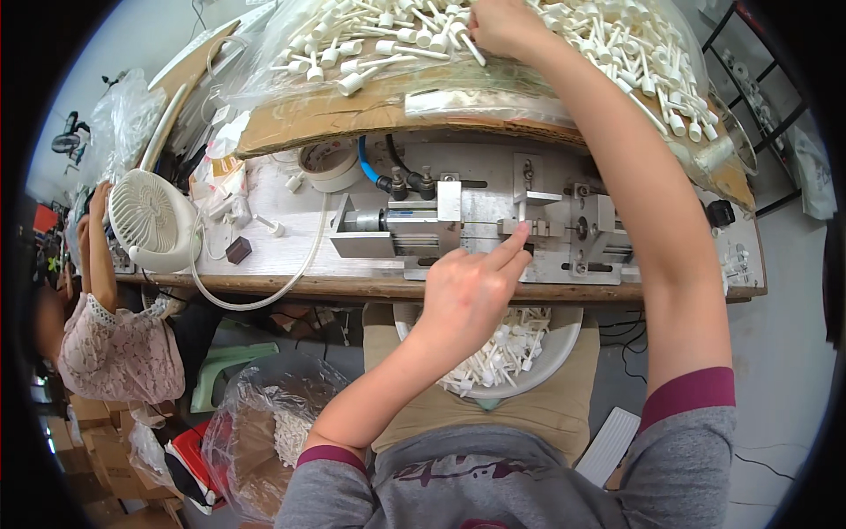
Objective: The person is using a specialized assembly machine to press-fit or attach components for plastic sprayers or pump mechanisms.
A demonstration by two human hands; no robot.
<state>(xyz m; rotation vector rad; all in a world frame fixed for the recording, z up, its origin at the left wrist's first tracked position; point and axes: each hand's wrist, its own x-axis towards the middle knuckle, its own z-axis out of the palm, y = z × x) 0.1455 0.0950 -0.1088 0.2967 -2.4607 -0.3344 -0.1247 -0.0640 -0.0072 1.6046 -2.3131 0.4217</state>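
My left hand (471, 291) is at the metal fixture on the bench, index finger stretched forward and the other fingers curled. Its fingertips touch a white plastic piece (523, 212) that stands at the small metal block (546, 227); the thumb is hidden. My right arm stretches over the bench to the far side. There my right hand (507, 28) has its fingers curled down at a heap of white plastic rods with round caps (423, 37); what lies between the fingers is hidden. A pneumatic cylinder (414, 231) sits left of the block.
Cardboard (344, 110) under plastic film bears the heap. A tape roll (330, 166), a white fan (154, 220) and a looping white cable stand left. A bowl of white pieces (507, 353) rests at my lap. A bag-lined container (256, 441) is lower left; another person (123, 344) sits left.
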